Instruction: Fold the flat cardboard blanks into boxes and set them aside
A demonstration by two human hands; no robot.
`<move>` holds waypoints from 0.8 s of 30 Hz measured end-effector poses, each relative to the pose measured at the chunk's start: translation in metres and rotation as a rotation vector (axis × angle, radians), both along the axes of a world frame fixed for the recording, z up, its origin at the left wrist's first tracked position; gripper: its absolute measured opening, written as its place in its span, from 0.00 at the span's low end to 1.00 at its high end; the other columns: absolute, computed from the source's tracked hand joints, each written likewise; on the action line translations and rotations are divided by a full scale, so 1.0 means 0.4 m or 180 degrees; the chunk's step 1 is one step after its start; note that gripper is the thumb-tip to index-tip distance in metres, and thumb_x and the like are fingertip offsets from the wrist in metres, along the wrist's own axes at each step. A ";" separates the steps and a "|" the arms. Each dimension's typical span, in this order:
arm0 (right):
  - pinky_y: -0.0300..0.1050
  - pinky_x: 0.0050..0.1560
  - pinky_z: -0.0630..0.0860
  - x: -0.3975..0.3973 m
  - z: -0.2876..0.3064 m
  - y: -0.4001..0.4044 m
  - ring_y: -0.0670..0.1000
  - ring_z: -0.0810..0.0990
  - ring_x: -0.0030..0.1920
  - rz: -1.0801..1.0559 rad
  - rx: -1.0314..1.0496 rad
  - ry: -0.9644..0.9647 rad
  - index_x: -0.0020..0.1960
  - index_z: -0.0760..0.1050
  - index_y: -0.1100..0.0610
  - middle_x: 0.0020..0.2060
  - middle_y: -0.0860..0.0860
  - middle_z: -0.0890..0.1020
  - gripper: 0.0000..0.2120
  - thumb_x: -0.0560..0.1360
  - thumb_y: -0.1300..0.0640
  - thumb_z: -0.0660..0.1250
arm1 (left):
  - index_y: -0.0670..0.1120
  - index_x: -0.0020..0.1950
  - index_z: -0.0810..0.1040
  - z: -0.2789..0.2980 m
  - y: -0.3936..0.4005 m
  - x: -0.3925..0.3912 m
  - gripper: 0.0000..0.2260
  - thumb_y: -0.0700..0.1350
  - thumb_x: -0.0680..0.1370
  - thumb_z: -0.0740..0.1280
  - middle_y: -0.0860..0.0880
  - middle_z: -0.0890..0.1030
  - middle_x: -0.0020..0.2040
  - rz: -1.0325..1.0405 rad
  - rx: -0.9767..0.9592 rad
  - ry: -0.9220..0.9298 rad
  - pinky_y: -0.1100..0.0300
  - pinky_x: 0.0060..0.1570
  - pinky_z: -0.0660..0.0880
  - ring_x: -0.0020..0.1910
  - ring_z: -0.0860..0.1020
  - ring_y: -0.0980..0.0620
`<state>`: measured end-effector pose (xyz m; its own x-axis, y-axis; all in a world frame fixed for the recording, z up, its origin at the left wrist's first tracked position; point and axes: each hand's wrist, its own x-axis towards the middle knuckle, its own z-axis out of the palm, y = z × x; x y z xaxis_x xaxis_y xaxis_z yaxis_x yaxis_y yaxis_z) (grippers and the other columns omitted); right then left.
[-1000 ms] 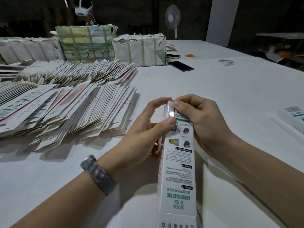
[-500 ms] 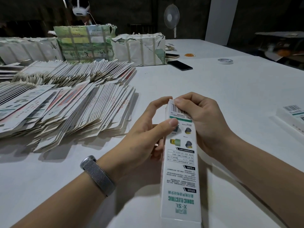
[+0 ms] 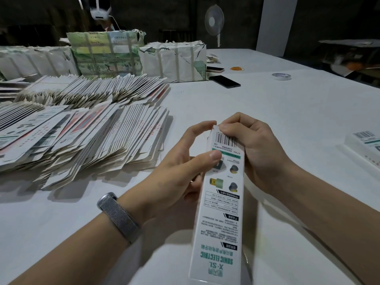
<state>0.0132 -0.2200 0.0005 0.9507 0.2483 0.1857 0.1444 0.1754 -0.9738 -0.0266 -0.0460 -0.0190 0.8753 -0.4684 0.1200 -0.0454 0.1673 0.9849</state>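
Head view: both hands grip a long white box (image 3: 221,204) above the table (image 3: 287,120), left hand (image 3: 176,171) thumb on its face, right hand (image 3: 253,153) pinching its barcoded far end, its near end reading "SONIC ELECTRIC X-SL".

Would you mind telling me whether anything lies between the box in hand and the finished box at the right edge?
Nothing visible does: bare white table separates the held box from the finished box.

A long white box (image 3: 220,202) with green print and a barcode is folded up, held lengthwise above the surface. Left of the box, fanned flat blanks (image 3: 82,128) lie in overlapping rows.
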 end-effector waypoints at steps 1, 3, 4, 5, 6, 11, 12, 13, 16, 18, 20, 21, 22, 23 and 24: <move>0.48 0.35 0.75 0.001 0.000 -0.001 0.53 0.80 0.31 0.0004 -0.0010 -0.0010 0.34 0.76 0.54 0.31 0.54 0.79 0.15 0.79 0.61 0.65 | 0.66 0.67 0.71 -0.001 0.000 0.001 0.19 0.50 0.79 0.66 0.22 0.74 0.54 -0.0022 0.0031 -0.0016 0.56 0.32 0.62 0.34 0.63 0.27; 0.48 0.36 0.75 0.001 -0.001 -0.001 0.53 0.80 0.31 0.0023 -0.0019 -0.0027 0.34 0.76 0.53 0.31 0.54 0.79 0.15 0.79 0.61 0.65 | 0.65 0.66 0.72 -0.004 0.000 0.003 0.17 0.49 0.79 0.66 0.24 0.76 0.48 -0.0062 -0.0001 -0.0045 0.60 0.28 0.63 0.29 0.61 0.32; 0.48 0.36 0.75 0.001 -0.001 -0.001 0.53 0.80 0.31 0.0034 -0.0019 -0.0035 0.33 0.77 0.53 0.31 0.54 0.79 0.13 0.77 0.59 0.66 | 0.65 0.65 0.72 -0.006 0.001 0.004 0.17 0.49 0.79 0.66 0.29 0.76 0.44 -0.0076 -0.0059 -0.0054 0.62 0.26 0.63 0.28 0.60 0.37; 0.49 0.36 0.75 0.002 -0.001 -0.001 0.53 0.80 0.31 0.0045 -0.0018 -0.0039 0.33 0.77 0.52 0.31 0.54 0.79 0.11 0.75 0.57 0.67 | 0.64 0.64 0.73 -0.006 0.002 0.005 0.16 0.48 0.79 0.67 0.33 0.76 0.43 -0.0095 -0.0112 -0.0062 0.64 0.25 0.63 0.29 0.58 0.41; 0.49 0.36 0.75 0.001 -0.001 -0.001 0.53 0.80 0.31 0.0058 -0.0020 -0.0037 0.33 0.77 0.52 0.31 0.54 0.79 0.10 0.73 0.55 0.67 | 0.64 0.63 0.73 -0.006 0.002 0.006 0.16 0.49 0.79 0.68 0.34 0.76 0.44 -0.0117 -0.0144 -0.0075 0.64 0.25 0.63 0.30 0.56 0.42; 0.50 0.40 0.76 -0.002 -0.004 -0.002 0.52 0.81 0.33 0.0142 0.0065 0.0018 0.37 0.82 0.50 0.34 0.52 0.81 0.08 0.72 0.50 0.68 | 0.62 0.65 0.72 -0.007 0.009 0.010 0.16 0.48 0.79 0.66 0.41 0.83 0.46 -0.0113 -0.0264 -0.0178 0.66 0.25 0.64 0.27 0.67 0.54; 0.51 0.41 0.75 -0.002 -0.005 -0.002 0.52 0.81 0.34 0.0148 0.0083 0.0033 0.38 0.82 0.50 0.34 0.52 0.81 0.09 0.72 0.48 0.67 | 0.62 0.65 0.72 -0.006 0.008 0.010 0.16 0.48 0.79 0.66 0.41 0.83 0.46 -0.0121 -0.0295 -0.0192 0.67 0.25 0.65 0.27 0.69 0.54; 0.52 0.42 0.76 -0.003 -0.007 -0.002 0.52 0.81 0.35 0.0171 0.0096 0.0034 0.39 0.83 0.50 0.35 0.52 0.81 0.10 0.73 0.47 0.67 | 0.61 0.65 0.72 -0.006 0.008 0.010 0.16 0.47 0.80 0.67 0.37 0.82 0.45 -0.0122 -0.0314 -0.0208 0.67 0.26 0.66 0.27 0.70 0.54; 0.52 0.42 0.80 -0.006 -0.012 0.004 0.54 0.83 0.37 0.0324 0.0265 0.0037 0.50 0.80 0.50 0.40 0.53 0.82 0.09 0.73 0.48 0.67 | 0.62 0.64 0.73 -0.004 0.007 0.012 0.15 0.49 0.79 0.68 0.20 0.69 0.44 -0.0004 -0.0340 -0.0185 0.62 0.27 0.62 0.28 0.63 0.50; 0.51 0.40 0.83 -0.008 -0.012 0.006 0.54 0.84 0.38 0.0440 0.0400 0.0098 0.58 0.75 0.48 0.42 0.54 0.83 0.15 0.71 0.52 0.69 | 0.62 0.64 0.74 -0.004 0.006 0.014 0.15 0.47 0.79 0.67 0.20 0.64 0.41 0.0074 -0.0480 -0.0151 0.61 0.27 0.62 0.28 0.62 0.50; 0.50 0.39 0.83 -0.011 -0.011 0.008 0.55 0.85 0.38 0.0473 0.0356 0.0102 0.62 0.71 0.46 0.42 0.53 0.84 0.22 0.70 0.54 0.71 | 0.62 0.63 0.75 -0.005 0.006 0.017 0.15 0.47 0.79 0.66 0.23 0.65 0.41 0.0144 -0.0589 -0.0167 0.61 0.26 0.64 0.29 0.63 0.49; 0.49 0.38 0.83 -0.013 -0.010 0.009 0.55 0.85 0.38 0.0464 0.0329 0.0086 0.64 0.69 0.45 0.43 0.52 0.85 0.24 0.70 0.54 0.72 | 0.63 0.63 0.75 -0.006 0.005 0.018 0.15 0.47 0.79 0.66 0.23 0.67 0.43 0.0170 -0.0601 -0.0191 0.60 0.26 0.66 0.31 0.64 0.46; 0.48 0.38 0.83 -0.015 -0.009 0.009 0.55 0.85 0.38 0.0441 0.0329 0.0066 0.64 0.68 0.45 0.43 0.52 0.85 0.25 0.71 0.54 0.73 | 0.63 0.63 0.75 -0.007 0.004 0.019 0.15 0.47 0.79 0.66 0.20 0.67 0.45 0.0190 -0.0605 -0.0207 0.59 0.28 0.67 0.33 0.65 0.42; 0.47 0.38 0.83 -0.018 -0.008 0.010 0.55 0.85 0.38 0.0411 0.0351 0.0030 0.65 0.68 0.45 0.43 0.51 0.86 0.25 0.72 0.54 0.75 | 0.64 0.62 0.74 -0.008 0.004 0.019 0.15 0.47 0.79 0.67 0.18 0.66 0.47 0.0204 -0.0607 -0.0213 0.57 0.31 0.68 0.37 0.66 0.38; 0.47 0.38 0.83 -0.020 -0.006 0.011 0.54 0.85 0.38 0.0369 0.0367 -0.0017 0.65 0.67 0.45 0.43 0.50 0.86 0.25 0.72 0.54 0.74 | 0.64 0.62 0.75 -0.008 0.003 0.019 0.15 0.48 0.79 0.68 0.17 0.66 0.49 0.0215 -0.0612 -0.0219 0.55 0.35 0.69 0.41 0.68 0.35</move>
